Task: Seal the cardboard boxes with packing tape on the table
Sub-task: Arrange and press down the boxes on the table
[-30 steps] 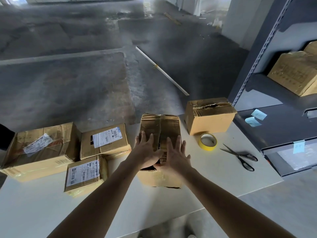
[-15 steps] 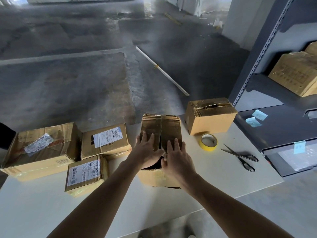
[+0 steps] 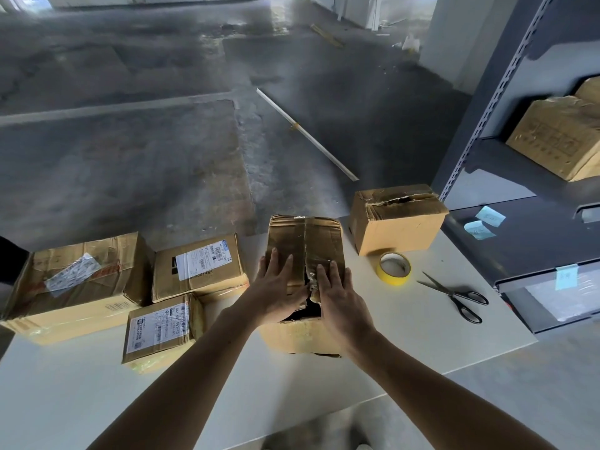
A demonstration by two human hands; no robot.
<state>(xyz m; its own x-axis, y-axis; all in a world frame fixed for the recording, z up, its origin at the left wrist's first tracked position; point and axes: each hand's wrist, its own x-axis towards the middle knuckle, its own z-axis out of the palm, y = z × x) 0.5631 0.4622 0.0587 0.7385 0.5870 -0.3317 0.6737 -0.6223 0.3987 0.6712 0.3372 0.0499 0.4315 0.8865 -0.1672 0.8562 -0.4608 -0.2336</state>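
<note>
Both hands lie flat on top of the centre cardboard box [image 3: 305,241], which stands on the white table [image 3: 406,336]. The left hand [image 3: 276,287] presses the left flap with straight, slightly spread fingers. The right hand [image 3: 341,297] presses the right flap in the same way; neither hand grips anything. The flap seam runs between the two hands, and a dark gap shows at its near end, below the thumbs. Whether the flaps meet under the palms cannot be determined.

To the right of the right hand, a yellow tape roll [image 3: 391,280] lies flat on the table, and black scissors [image 3: 454,295] lie beyond it. Forward and right of this hand stands a torn box [image 3: 399,222]. To the left of the left hand, three labelled boxes [image 3: 198,267] stand grouped together.
</note>
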